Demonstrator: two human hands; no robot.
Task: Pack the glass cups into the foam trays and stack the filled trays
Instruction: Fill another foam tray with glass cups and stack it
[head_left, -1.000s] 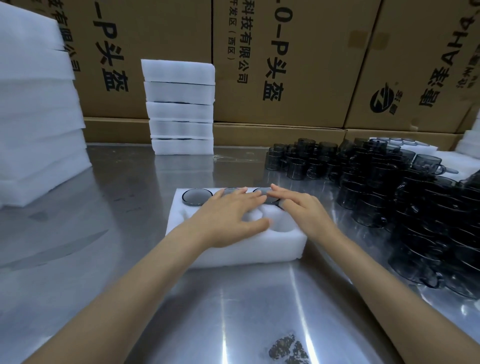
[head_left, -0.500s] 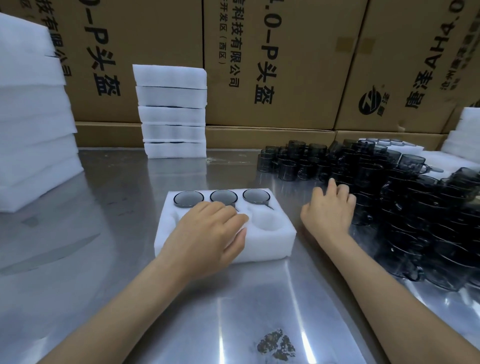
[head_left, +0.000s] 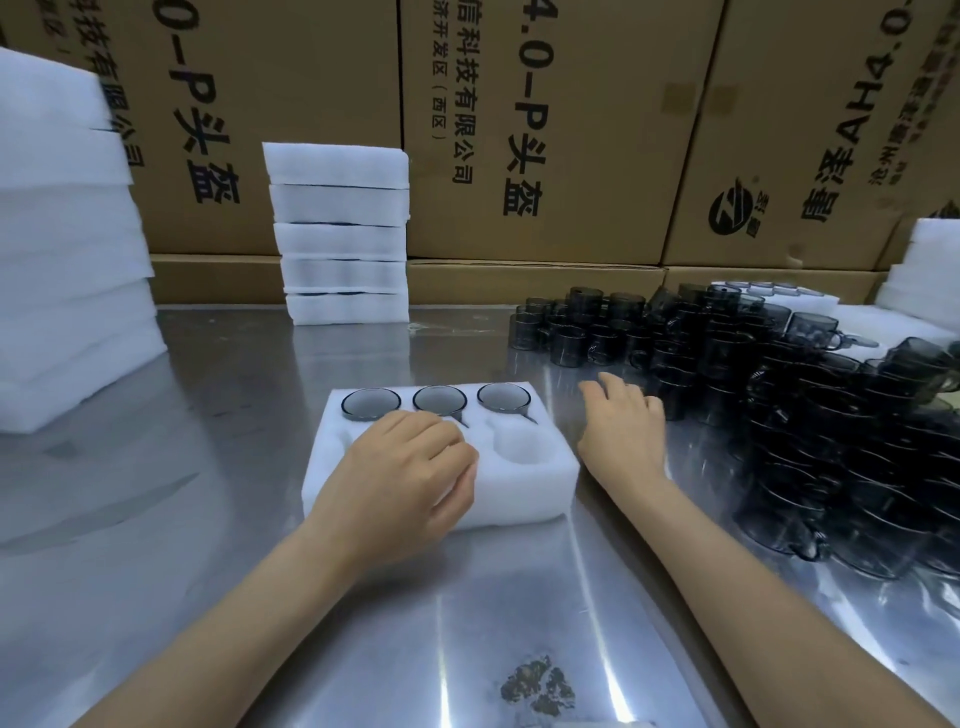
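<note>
A white foam tray (head_left: 524, 488) lies on the steel table in front of me. Its far row holds three dark glass cups (head_left: 503, 397); an empty pocket shows at the near right. My left hand (head_left: 400, 483) rests on the tray's near left part with loosely curled fingers, hiding the pockets beneath. To the tray's right, my right hand (head_left: 621, 423) hovers with relaxed fingers, holding nothing, close to a large heap of loose dark glass cups (head_left: 779, 395).
A stack of several filled foam trays (head_left: 340, 234) stands at the back centre. A taller pile of foam (head_left: 67, 249) fills the left edge. More foam (head_left: 930, 270) sits at the far right. Cardboard boxes (head_left: 550, 130) wall the table's back.
My right hand left the tray and moved right toward the cup heap. My left hand slid back to the tray's near left, uncovering the three cups in the far row.
</note>
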